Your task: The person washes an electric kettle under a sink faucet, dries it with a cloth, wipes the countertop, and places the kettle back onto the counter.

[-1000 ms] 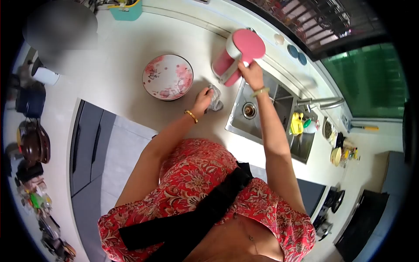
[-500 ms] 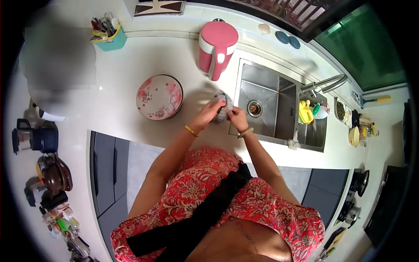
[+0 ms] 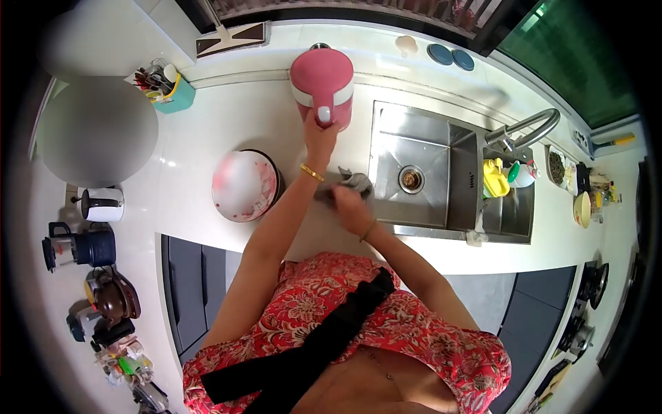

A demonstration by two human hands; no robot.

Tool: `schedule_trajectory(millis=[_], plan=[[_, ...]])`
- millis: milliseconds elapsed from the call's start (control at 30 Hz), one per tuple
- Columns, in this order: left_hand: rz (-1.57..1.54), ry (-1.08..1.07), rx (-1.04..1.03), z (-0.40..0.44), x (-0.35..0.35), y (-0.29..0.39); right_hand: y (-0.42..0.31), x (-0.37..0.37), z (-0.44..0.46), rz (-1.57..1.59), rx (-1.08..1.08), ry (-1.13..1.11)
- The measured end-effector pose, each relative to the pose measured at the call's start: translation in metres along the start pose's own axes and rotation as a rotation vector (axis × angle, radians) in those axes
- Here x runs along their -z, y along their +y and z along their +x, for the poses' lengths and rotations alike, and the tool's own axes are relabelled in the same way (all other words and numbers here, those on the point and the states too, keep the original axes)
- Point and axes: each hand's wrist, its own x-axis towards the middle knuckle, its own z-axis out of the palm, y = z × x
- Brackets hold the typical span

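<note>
My left hand [image 3: 321, 141] is wrapped round the handle of a pink lidded jug [image 3: 322, 72] with a white band, near the back of the counter. Closer to me, my right hand [image 3: 353, 209] has a grey cloth [image 3: 357, 182] bunched at its fingers, pressed on the white counter beside the sink. Motion smears this hand somewhat. A stack of plates [image 3: 243, 186] with a pink floral pattern sits to the left of my left forearm.
A steel sink [image 3: 427, 145] with a curved tap [image 3: 534, 131] lies to the right. Yellow and white bottles [image 3: 495, 181] stand in its smaller basin. A turquoise utensil holder [image 3: 178, 95] is at the back left; a white kettle [image 3: 103, 205] and blue blender [image 3: 93, 243] are left.
My left hand has left the cloth and taken hold of the jug's handle. My right hand has moved slightly left and nearer to me with the cloth. The view has shifted.
</note>
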Motion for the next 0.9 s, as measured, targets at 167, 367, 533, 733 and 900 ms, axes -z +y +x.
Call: schedule_trajectory(millis=[167, 367, 533, 733, 900], plan=[[-0.535, 0.164, 0.18, 0.025, 0.033, 0.046, 0.003, -0.012, -0.003, -0.256, 0.254, -0.391], [-0.566, 0.22, 0.224, 0.053, 0.087, 0.066, 0.019, -0.026, 0.051, -0.263, 0.387, -0.425], [-0.444, 0.245, 0.179, 0.086, 0.123, 0.063, 0.036, -0.026, 0.127, -0.411, 0.341, -0.379], [-0.303, 0.278, 0.189, 0.11, 0.162, 0.039, 0.092, 0.003, 0.213, -0.665, 0.078, -0.382], [-0.284, 0.257, 0.194, 0.114, 0.182, 0.018, 0.136, 0.054, 0.21, -0.631, -0.171, -0.297]])
